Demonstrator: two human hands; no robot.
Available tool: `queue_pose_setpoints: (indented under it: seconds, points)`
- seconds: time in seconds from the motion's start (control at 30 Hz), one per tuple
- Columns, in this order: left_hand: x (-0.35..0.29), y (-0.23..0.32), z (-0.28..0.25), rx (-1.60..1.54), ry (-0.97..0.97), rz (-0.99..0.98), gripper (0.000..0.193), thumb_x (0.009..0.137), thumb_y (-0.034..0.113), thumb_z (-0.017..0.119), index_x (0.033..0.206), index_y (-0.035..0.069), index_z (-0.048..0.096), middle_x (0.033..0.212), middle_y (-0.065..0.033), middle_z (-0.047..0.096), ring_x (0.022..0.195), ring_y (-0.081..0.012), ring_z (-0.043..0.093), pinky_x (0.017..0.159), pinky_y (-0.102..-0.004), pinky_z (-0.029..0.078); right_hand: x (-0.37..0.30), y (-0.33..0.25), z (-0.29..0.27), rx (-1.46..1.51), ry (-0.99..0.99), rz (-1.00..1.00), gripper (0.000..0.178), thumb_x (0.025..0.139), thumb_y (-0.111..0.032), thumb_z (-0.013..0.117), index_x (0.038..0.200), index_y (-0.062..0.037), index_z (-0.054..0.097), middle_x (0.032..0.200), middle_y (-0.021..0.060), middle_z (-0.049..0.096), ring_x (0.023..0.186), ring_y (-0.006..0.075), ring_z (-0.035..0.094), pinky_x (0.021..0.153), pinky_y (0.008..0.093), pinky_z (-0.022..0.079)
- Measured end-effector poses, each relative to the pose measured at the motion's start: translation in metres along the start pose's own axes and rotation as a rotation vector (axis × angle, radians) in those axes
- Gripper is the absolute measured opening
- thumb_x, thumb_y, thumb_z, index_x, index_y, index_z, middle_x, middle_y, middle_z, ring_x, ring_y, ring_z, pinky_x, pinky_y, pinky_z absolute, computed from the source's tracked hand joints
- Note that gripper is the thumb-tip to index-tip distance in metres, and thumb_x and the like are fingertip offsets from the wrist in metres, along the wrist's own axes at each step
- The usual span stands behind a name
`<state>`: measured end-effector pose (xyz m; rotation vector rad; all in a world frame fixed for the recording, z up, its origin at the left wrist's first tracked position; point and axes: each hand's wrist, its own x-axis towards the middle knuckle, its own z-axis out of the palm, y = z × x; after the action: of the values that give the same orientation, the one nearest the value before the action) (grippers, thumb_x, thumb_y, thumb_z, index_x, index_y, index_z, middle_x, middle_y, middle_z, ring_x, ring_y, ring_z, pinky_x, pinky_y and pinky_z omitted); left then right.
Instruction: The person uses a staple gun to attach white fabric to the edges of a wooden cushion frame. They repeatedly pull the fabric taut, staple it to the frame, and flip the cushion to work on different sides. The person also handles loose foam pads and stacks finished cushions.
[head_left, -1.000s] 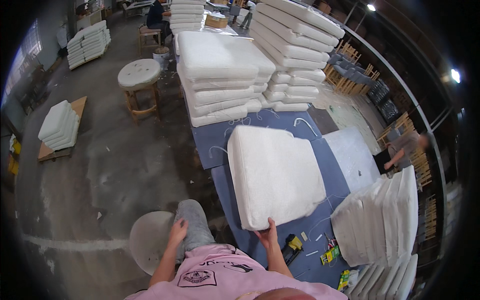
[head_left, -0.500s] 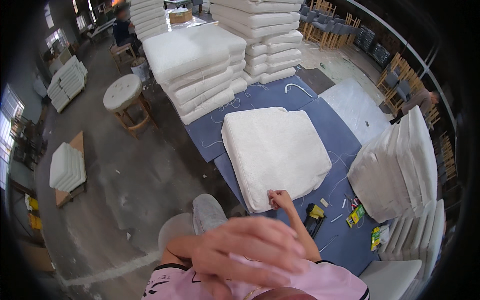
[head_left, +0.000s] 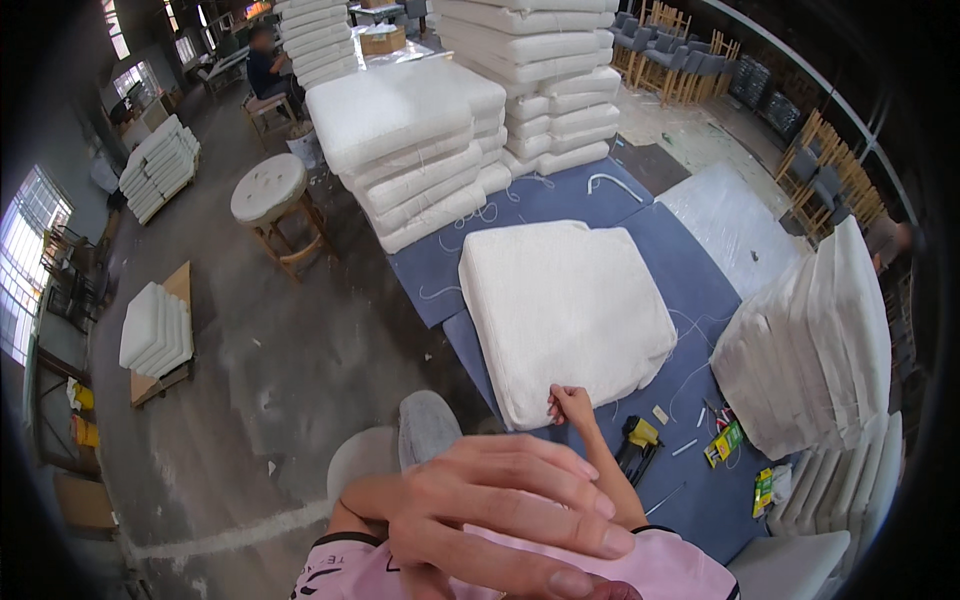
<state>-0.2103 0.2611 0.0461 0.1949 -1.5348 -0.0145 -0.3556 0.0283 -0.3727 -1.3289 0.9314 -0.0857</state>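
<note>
Pinching 1 white cushion [head_left: 565,315], right hand [head_left: 572,404] closed; left hand [head_left: 500,510] raised, fingers spread, empty.

You had even, fairly bright daylight over the blue table [head_left: 700,300], and the white cushion [head_left: 565,315] on it showed its weave without burning out. Most light came from the windows [head_left: 25,255] at the left, which were blown out to white glare. The far corners of the hall stayed dim. Shadows were soft and short under the round stool [head_left: 268,190]. The fisheye bent the stacked cushions [head_left: 810,340] at the right and closed the frame in a black rim. Your left hand [head_left: 500,510] sat so close to the lens that it was large, soft and out of focus, while your right hand [head_left: 570,405] was sharp.
</note>
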Motion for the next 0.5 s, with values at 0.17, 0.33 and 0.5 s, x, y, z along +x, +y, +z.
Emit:
queue_pose_setpoints:
  seconds: [0.17,0.33,0.5]
  points:
    - [0.003,-0.005,-0.001,0.11,-0.055,0.071,0.062,0.11,0.051,0.035,0.106,0.004,0.075,0.102,-0.0246,0.074,0.091,-0.0348,0.074,0.079,-0.0472,0.058,0.0,0.001,-0.001,0.021,0.001,-0.028,0.042,0.103,-0.034,0.061,0.078,-0.0013,0.067,0.057,0.0079,0.065,0.038,0.0122,0.054,0.036,0.0267,0.044]
    - [0.002,-0.009,0.009,0.085,-0.029,0.031,0.062,0.11,0.051,0.034,0.103,0.006,0.076,0.1,-0.0229,0.076,0.088,-0.032,0.075,0.079,-0.0445,0.059,-0.006,-0.001,0.003,-0.006,0.03,-0.029,0.04,0.102,-0.033,0.061,0.078,-0.0013,0.066,0.06,0.0088,0.067,0.038,0.0125,0.054,0.039,0.0269,0.045]
    - [0.002,-0.022,0.022,-0.075,-0.069,-0.017,0.063,0.109,0.053,0.034,0.104,0.006,0.077,0.101,-0.0238,0.075,0.088,-0.032,0.074,0.078,-0.0437,0.059,-0.009,-0.003,0.005,-0.037,0.071,-0.037,0.038,0.1,-0.032,0.061,0.078,0.0001,0.066,0.061,0.0094,0.067,0.039,0.0126,0.053,0.04,0.0281,0.045]
